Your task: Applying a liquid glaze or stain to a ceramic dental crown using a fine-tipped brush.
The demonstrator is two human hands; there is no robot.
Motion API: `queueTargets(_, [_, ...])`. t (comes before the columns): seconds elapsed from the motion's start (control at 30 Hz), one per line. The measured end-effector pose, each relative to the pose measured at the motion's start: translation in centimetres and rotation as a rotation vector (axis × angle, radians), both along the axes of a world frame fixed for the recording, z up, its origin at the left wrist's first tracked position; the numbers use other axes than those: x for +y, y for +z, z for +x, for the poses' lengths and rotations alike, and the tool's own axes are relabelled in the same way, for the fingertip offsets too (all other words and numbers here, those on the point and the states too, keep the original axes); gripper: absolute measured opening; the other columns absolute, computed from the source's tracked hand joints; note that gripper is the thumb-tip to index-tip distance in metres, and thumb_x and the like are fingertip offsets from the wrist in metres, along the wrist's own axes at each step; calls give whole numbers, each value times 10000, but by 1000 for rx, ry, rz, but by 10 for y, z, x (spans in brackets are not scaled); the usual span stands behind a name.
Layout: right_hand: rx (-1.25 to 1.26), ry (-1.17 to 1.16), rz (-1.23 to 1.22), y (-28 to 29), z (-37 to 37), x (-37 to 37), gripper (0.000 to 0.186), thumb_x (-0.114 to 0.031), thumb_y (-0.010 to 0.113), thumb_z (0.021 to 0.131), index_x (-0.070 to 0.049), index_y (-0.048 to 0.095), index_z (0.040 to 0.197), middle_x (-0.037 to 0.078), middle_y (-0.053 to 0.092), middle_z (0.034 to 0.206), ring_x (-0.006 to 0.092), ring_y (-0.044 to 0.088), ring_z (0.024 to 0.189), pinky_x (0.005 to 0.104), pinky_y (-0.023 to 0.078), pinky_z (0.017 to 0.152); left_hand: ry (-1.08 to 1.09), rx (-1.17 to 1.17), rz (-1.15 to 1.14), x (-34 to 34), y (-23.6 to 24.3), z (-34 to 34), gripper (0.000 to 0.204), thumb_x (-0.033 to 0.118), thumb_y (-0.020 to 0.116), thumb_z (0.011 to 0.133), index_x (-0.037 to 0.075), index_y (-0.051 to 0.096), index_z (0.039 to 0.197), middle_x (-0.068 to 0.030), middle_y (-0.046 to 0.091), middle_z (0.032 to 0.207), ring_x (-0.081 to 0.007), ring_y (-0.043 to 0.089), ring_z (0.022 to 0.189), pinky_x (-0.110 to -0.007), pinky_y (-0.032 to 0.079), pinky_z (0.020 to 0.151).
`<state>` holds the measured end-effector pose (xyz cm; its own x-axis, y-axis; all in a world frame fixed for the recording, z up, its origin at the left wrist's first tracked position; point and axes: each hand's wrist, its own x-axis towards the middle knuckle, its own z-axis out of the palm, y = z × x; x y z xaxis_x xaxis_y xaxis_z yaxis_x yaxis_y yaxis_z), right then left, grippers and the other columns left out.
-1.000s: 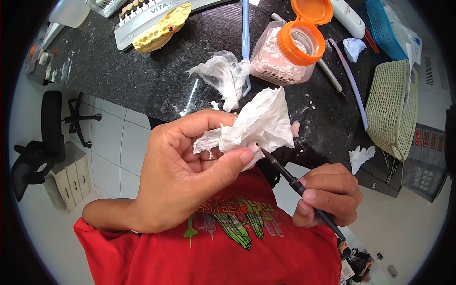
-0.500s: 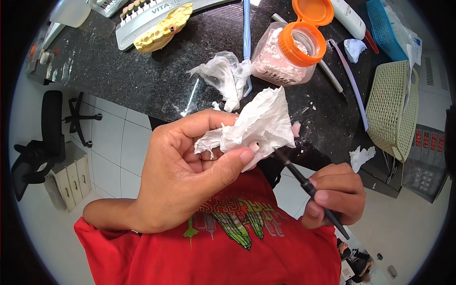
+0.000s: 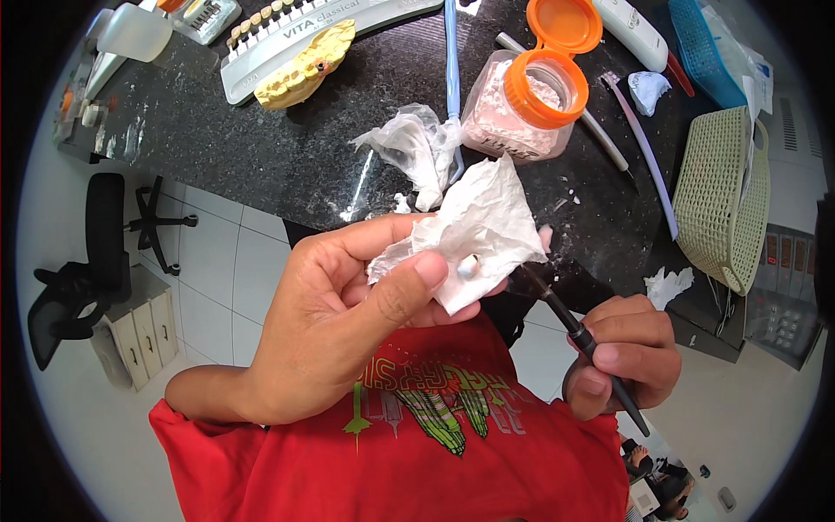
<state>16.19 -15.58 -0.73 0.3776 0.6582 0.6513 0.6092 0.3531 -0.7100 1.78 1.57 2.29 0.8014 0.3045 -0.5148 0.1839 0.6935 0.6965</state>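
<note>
Between the thumb and fingers of my left hand (image 3: 317, 326) is a crumpled white tissue (image 3: 487, 204), held over the counter's front edge. A small pale tooth-shaped piece (image 3: 468, 266) lies on it just right of the thumb tip. My right hand (image 3: 626, 352) grips a slim black-handled brush-like tool (image 3: 561, 307), angled up-left with its dark tip beside the tissue's right side. A pink fragment (image 3: 546, 235) lies behind the tissue. Further back stand an open orange-lidded jar of pink powder (image 3: 500, 117) and a crumpled clear-white plastic bit (image 3: 409, 143).
On the dark speckled counter (image 3: 217, 148) are a yellow dental cast (image 3: 300, 78), a tooth shade guide (image 3: 339, 17), slim tools (image 3: 652, 174) and a green basket (image 3: 713, 200). A black chair (image 3: 104, 217) and drawers (image 3: 143, 339) stand left; a person (image 3: 670, 487) is at lower right.
My left thumb has shifted left and the tissue has tilted, uncovering more of the small piece. My right hand and tool have moved right, the tip drawing away from the piece.
</note>
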Motion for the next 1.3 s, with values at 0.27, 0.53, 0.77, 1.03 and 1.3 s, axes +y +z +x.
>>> queueTargets(0.27, [-78,34,-32,3,-1,3,197,-32,653,703,-21,575,884,83,570,722,161,585,558,222,498,444,-6,-24,-52,-4,5,1,429,130,583,879,-56,431,1234,-185,594,1111,-260,610,1018,-309,546,815])
queueTargets(0.53, [-177,-4,-38,0,-3,5,143,-69,655,711,-44,613,845,43,579,673,135,576,535,212,478,419,26,16,-89,-4,0,3,440,89,591,867,-42,423,1253,-185,587,1133,-262,598,1046,-314,542,828])
queueTargets(0.77, [-97,12,-10,6,-1,2,169,-44,650,695,-36,603,857,53,577,680,139,569,521,222,475,418,32,10,-67,-5,-1,2,427,80,578,875,-53,421,1250,-186,584,1140,-269,593,1055,-339,528,854])
queueTargets(1.03, [39,34,-81,8,-2,12,240,1,661,634,-10,600,866,78,581,691,169,597,528,240,506,467,53,-19,8,-10,-7,1,412,28,557,874,-94,403,1237,-218,570,1136,-271,590,1051,-364,510,904])
queueTargets(1.3, [-67,159,-118,5,3,11,233,-23,579,724,25,512,942,113,540,760,158,539,575,235,457,502,50,-32,41,-10,-9,-1,395,16,547,875,-95,406,1227,-209,578,1120,-254,597,1035,-367,509,905])
